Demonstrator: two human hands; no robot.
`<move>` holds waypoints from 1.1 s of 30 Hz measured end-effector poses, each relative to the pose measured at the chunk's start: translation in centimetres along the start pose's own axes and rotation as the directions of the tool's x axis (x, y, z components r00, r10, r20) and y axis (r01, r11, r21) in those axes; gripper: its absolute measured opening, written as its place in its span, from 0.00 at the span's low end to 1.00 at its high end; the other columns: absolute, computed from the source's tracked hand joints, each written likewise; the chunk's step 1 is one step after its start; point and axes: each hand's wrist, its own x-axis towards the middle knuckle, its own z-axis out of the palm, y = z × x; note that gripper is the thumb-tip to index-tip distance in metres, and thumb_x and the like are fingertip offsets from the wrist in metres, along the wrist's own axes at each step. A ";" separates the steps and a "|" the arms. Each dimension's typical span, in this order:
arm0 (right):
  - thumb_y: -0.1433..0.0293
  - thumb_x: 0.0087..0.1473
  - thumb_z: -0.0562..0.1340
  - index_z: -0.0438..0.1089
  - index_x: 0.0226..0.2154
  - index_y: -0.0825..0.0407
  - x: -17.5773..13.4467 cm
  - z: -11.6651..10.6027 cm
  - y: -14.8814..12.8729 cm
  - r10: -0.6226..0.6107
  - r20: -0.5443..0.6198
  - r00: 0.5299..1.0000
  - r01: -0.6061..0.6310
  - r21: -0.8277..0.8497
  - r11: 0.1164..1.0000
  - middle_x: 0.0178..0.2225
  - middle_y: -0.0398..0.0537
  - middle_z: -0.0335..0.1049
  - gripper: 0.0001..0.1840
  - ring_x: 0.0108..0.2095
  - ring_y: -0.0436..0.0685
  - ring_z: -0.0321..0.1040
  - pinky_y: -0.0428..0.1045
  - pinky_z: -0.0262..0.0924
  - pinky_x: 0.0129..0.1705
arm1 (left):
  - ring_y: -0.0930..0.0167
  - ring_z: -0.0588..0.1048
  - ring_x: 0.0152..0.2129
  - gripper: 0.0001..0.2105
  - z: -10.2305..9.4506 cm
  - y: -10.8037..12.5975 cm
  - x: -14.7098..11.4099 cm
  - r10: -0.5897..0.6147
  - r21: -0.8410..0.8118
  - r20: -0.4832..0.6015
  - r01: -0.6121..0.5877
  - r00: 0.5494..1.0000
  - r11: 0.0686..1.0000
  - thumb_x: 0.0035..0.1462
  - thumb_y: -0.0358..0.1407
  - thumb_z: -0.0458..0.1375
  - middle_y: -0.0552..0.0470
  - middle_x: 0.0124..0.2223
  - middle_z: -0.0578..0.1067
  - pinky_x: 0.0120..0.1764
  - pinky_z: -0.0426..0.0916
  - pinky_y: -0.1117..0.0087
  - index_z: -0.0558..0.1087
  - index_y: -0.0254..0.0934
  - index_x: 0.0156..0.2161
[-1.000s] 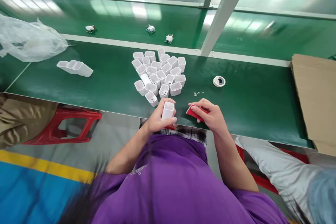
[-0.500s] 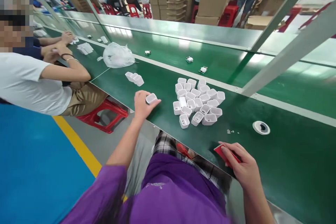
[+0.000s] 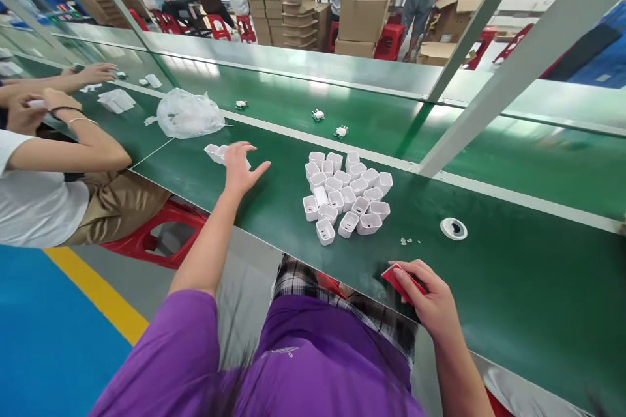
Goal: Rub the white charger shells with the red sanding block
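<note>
My left hand (image 3: 238, 171) is open, thumb and fingers spread. It is over the right end of a short row of white plastic cases (image 3: 214, 152) and partly hides them. Toward the front edge of the bench, my right hand (image 3: 430, 300) is closed on a flat red piece with a pale edge (image 3: 397, 275); its exact kind is unclear. Between the hands stands a cluster of open-topped, box-shaped white cases (image 3: 348, 195), most upright, some showing slots in their floors.
A roll of white tape (image 3: 454, 229) lies right of the cluster, near small white scraps (image 3: 405, 242). A clear plastic bag (image 3: 188, 114) is at the left. Small white assemblies (image 3: 341, 131) sit beyond the pale strip. A co-worker's arm (image 3: 83, 140) rests at far left.
My left hand has moved left to the short row and opened, letting go of the white case it held. My right hand still grips the red piece. The view has shifted right.
</note>
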 end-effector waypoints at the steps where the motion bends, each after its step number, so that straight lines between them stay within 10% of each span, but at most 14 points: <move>1: 0.55 0.57 0.65 0.81 0.36 0.47 0.0 -0.1 -0.1 0.005 0.012 1.000 -0.005 0.002 1.000 0.29 0.46 0.70 0.14 0.18 0.50 0.64 0.49 0.65 0.20 | 0.55 0.66 0.58 0.20 0.1 1.0 -0.8 0.088 -0.083 0.099 -0.080 0.991 0.993 0.54 0.42 0.63 0.39 0.57 0.69 0.62 0.59 0.50 0.68 0.38 0.50; 7: 0.54 0.56 0.65 0.78 0.34 0.49 0.2 0.0 -0.1 0.019 -0.034 0.999 -0.016 0.069 0.998 0.31 0.46 0.74 0.16 0.20 0.51 0.68 0.50 0.69 0.23 | 0.62 0.71 0.54 0.23 1.6 6.0 -5.9 0.374 -0.360 0.463 -0.215 0.804 0.908 0.54 0.43 0.63 0.44 0.55 0.72 0.57 0.68 0.58 0.68 0.39 0.53; 17: 0.53 0.60 0.61 0.70 0.39 0.50 0.0 0.3 0.3 0.041 -0.080 0.996 -0.030 0.143 0.989 0.18 0.39 0.68 0.17 0.17 0.50 0.62 0.47 0.61 0.19 | 0.67 0.76 0.41 0.21 -0.1 8.4 -10.5 0.179 -0.614 0.071 -0.099 0.981 0.783 0.48 0.34 0.64 0.50 0.44 0.72 0.43 0.73 0.64 0.63 0.41 0.47; 22: 0.54 0.58 0.63 0.69 0.41 0.49 -0.1 0.5 0.3 0.047 -0.063 0.997 -0.040 0.109 0.993 0.21 0.39 0.70 0.17 0.19 0.50 0.64 0.48 0.63 0.24 | 0.67 0.78 0.41 0.23 -0.3 14.7 -15.8 0.348 -0.794 0.321 0.049 0.881 0.607 0.49 0.31 0.63 0.48 0.48 0.76 0.41 0.73 0.66 0.61 0.43 0.50; 26: 0.54 0.57 0.62 0.68 0.44 0.48 -0.5 0.6 0.2 0.049 -0.090 0.995 -0.038 0.112 0.993 0.25 0.39 0.70 0.18 0.21 0.50 0.65 0.48 0.63 0.26 | 0.65 0.79 0.42 0.21 3.2 18.2 -18.3 0.371 -0.698 0.516 0.128 0.772 0.704 0.49 0.31 0.63 0.48 0.48 0.79 0.44 0.73 0.64 0.64 0.42 0.48; 33: 0.55 0.59 0.62 0.60 0.53 0.45 -1.9 0.6 0.0 0.050 -0.137 0.989 -0.037 0.093 0.995 0.30 0.39 0.69 0.23 0.24 0.50 0.64 0.47 0.61 0.27 | 0.62 0.77 0.45 0.20 5.7 19.1 -18.5 0.403 -0.569 0.521 -0.046 0.753 0.821 0.51 0.34 0.65 0.49 0.49 0.79 0.51 0.69 0.59 0.68 0.41 0.49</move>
